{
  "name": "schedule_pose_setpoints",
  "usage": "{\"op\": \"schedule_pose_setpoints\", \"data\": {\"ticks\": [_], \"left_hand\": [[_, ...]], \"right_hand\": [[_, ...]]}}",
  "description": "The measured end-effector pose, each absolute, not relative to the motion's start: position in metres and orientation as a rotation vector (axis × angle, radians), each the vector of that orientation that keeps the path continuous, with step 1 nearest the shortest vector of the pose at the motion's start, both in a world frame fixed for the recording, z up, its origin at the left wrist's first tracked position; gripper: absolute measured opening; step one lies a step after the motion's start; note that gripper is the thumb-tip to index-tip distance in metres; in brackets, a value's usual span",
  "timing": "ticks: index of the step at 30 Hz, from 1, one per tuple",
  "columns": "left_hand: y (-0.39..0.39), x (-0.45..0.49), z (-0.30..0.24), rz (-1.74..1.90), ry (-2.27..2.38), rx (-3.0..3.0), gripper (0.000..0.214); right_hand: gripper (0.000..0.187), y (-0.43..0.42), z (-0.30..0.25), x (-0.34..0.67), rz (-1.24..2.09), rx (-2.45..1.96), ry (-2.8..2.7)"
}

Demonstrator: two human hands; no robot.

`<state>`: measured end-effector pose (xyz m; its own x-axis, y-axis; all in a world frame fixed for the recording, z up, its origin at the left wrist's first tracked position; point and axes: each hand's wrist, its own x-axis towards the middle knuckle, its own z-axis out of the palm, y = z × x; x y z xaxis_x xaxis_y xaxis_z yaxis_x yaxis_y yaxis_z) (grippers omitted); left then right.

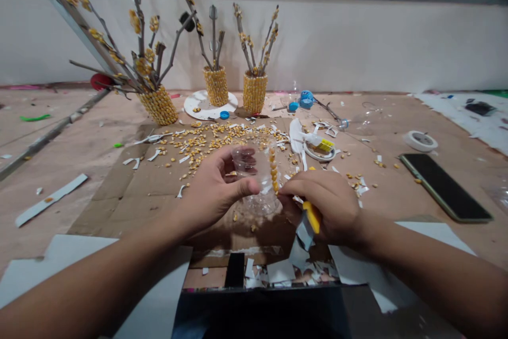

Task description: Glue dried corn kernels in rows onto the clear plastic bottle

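My left hand (210, 191) is wrapped round a clear plastic cup (254, 177), lying on its side above a sheet of brown cardboard (130, 185). A single column of corn kernels (273, 170) runs down the cup's wall. My right hand (329, 204) is closed, its fingertips pinched at the foot of that column, and a yellow-handled tool (312, 216) sticks out of its grip. Loose corn kernels (198, 143) lie scattered just beyond the cup.
Three kernel-covered pots with twigs (216, 85) stand at the back by the wall. A phone (444, 185) and a tape roll (420, 140) lie to the right. Paper scraps (278, 270) litter the near edge; blue caps (305, 100) and a white plate (198, 106) sit behind.
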<state>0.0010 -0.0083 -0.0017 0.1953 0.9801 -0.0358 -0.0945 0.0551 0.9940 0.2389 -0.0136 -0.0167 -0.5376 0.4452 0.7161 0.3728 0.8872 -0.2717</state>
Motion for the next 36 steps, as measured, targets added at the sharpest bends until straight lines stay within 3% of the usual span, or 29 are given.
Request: {"op": "schedule_pose_setpoints", "data": {"ticks": [19,30,36], "left_hand": [[-0.005,0.002,-0.003,1.073,1.064,1.170,0.079],[0.019,-0.009,-0.016,1.030,1.094,1.216,0.057],[0.030,-0.020,-0.022,1.087,1.234,1.575,0.064]], "right_hand": [[0.007,-0.016,-0.014,0.235,0.221,-0.725,-2.088],[0.011,0.016,-0.013,0.253,0.327,-1.116,-1.841],[0.010,0.044,-0.023,0.266,0.304,-1.419,-1.938]]}}
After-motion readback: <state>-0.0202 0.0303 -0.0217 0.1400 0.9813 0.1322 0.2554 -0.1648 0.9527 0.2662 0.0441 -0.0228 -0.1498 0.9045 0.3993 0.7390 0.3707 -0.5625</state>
